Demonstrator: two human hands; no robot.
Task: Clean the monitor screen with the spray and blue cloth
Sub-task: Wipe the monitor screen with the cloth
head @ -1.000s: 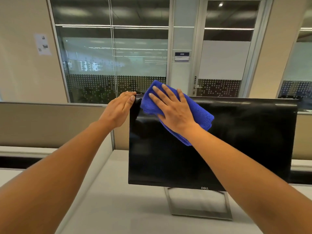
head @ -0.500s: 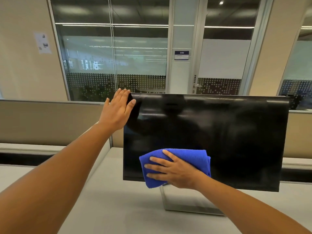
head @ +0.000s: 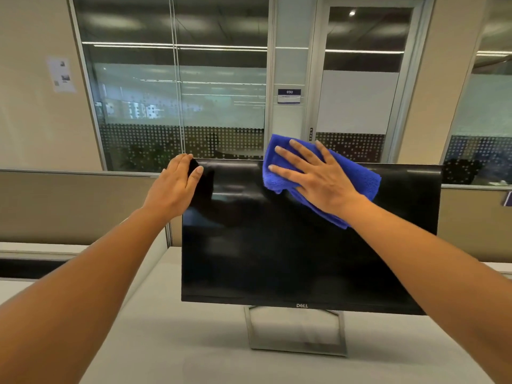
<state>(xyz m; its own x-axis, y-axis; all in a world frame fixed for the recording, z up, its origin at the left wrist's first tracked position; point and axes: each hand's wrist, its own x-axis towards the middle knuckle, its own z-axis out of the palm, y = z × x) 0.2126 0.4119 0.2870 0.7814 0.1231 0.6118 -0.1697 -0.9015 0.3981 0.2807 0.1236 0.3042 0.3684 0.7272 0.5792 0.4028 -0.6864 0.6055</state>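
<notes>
Black monitor (head: 304, 259) is marked "DELL"; door sign (head: 289, 95), "030". Blue cloth (head: 363, 181) is pressed on monitor top edge by right grip (head: 318, 181), fingers straight; left grip (head: 174, 187) is laid open on upper-left corner.

Glossy monitor screen (head: 304, 259) (black), nubbly blue cloth (head: 357, 178).

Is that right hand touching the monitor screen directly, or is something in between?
The blue cloth lies between them: the right hand presses it flat, fingers spread, against the monitor screen near its top edge. The head view shows this.
</notes>
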